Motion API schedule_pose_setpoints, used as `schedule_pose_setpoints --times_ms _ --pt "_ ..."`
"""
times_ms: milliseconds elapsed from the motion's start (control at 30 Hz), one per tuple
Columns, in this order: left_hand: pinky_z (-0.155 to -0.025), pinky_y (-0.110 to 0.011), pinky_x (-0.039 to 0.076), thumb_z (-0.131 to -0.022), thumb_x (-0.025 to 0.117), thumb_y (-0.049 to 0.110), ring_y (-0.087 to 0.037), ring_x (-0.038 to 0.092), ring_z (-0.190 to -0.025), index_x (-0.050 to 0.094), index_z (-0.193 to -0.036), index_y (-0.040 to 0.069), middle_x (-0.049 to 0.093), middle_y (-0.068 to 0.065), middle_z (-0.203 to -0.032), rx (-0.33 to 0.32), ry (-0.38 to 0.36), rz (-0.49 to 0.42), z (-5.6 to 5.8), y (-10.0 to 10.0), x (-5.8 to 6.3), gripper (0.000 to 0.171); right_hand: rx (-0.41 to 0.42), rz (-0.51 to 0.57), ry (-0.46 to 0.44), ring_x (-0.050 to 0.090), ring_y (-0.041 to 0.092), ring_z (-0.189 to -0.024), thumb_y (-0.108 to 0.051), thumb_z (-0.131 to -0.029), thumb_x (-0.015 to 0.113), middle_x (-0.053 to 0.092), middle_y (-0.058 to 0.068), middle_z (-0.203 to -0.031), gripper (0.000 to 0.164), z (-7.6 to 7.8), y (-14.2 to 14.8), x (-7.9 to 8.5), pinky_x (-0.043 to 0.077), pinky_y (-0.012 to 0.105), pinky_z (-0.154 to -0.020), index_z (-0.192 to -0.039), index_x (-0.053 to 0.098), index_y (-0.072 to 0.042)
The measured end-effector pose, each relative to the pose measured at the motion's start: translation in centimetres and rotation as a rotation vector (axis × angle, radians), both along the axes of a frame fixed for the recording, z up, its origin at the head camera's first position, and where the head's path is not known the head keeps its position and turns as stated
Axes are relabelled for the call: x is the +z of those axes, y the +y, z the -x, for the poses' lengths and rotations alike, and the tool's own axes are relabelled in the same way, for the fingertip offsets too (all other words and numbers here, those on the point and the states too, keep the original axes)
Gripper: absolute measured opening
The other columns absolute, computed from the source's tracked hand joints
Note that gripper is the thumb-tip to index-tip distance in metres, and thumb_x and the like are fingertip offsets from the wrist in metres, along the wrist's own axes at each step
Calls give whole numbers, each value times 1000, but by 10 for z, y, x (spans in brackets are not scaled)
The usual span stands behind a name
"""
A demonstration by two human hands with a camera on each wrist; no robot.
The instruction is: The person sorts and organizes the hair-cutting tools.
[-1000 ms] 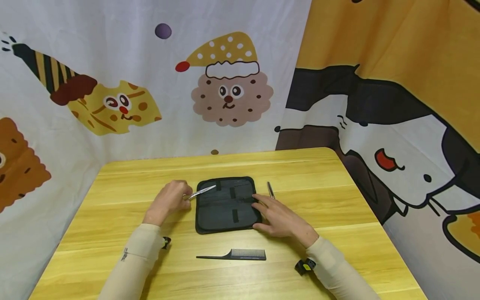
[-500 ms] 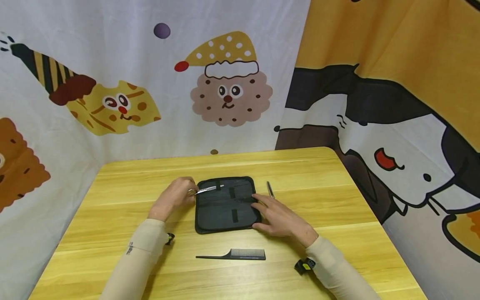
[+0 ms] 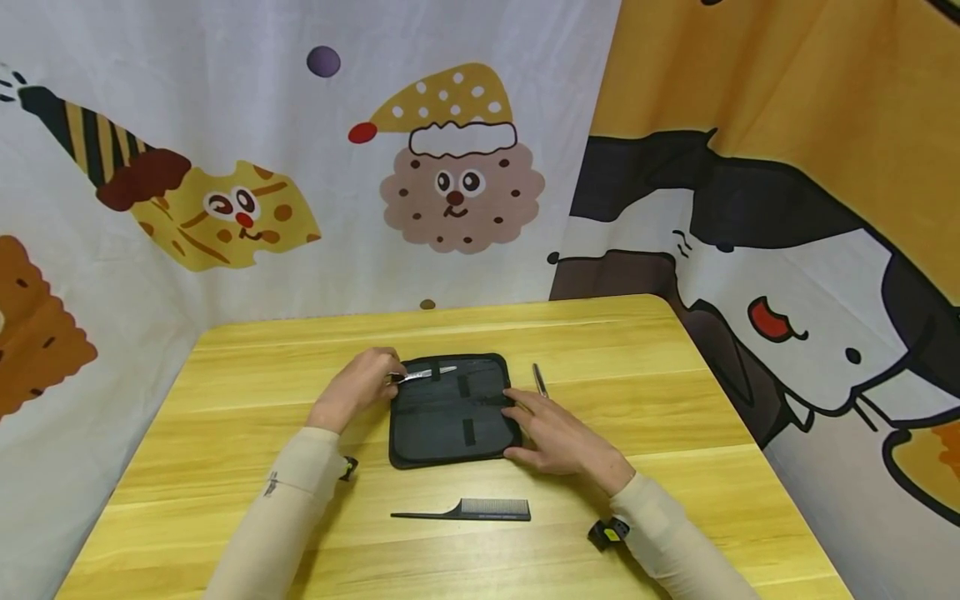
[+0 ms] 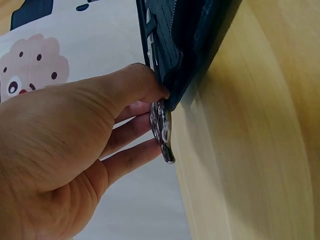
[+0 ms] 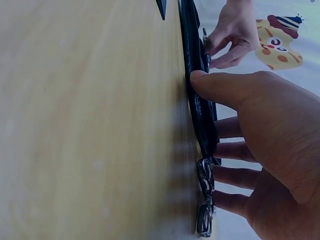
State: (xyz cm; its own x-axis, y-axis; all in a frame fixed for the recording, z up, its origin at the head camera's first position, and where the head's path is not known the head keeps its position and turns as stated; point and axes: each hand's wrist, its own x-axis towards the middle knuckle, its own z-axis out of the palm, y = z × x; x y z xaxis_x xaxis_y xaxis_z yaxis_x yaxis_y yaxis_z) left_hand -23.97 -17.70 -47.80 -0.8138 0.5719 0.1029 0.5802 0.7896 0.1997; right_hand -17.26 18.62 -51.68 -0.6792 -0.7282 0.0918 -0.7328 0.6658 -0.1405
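Observation:
An open black zip case [image 3: 435, 433] lies on the table, its inside facing up with elastic loops. My left hand [image 3: 358, 387] pinches the handles of a pair of scissors [image 3: 426, 375] at the case's upper left edge. Their blades pass under the upper left loop and lie over the case. In the left wrist view the scissors' metal finger rings [image 4: 161, 125] stick out below my thumb. My right hand [image 3: 562, 437] rests on the case's right edge, thumb and fingers spread. Close under its fingers are the rings of a second pair of scissors [image 5: 205, 197].
A black tail comb [image 3: 487, 509] lies in front of the case, its tail to the left. The second scissors' blades point away, past the case's right side. A printed curtain [image 3: 360, 250] hangs behind the wooden table [image 3: 262, 358].
My left hand has moved right and slightly away from me, sliding the scissors' blades under the upper left loop and further across the case. The right hand has stayed put.

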Motion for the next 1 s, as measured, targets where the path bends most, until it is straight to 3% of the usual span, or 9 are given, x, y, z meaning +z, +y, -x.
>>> schedule_pose_setpoints --times_ms 500,1000 --pt "-83 -39 60 -83 85 4 -25 68 -97 81 -110 1 74 -13 -107 -51 6 -36 7 6 -4 28 1 30 -6 35 35 -143 -52 -96 67 38 23 -159 67 -2 -1 2 35 50 -117 -140 62 -1" --pt "-79 -36 61 -84 85 6 -23 68 -93 83 -108 4 74 -13 -105 -22 8 -4 8 17 -5 24 5 31 -3 36 35 -143 -51 -96 67 39 24 -158 68 -2 -2 3 34 51 -117 -140 62 0"
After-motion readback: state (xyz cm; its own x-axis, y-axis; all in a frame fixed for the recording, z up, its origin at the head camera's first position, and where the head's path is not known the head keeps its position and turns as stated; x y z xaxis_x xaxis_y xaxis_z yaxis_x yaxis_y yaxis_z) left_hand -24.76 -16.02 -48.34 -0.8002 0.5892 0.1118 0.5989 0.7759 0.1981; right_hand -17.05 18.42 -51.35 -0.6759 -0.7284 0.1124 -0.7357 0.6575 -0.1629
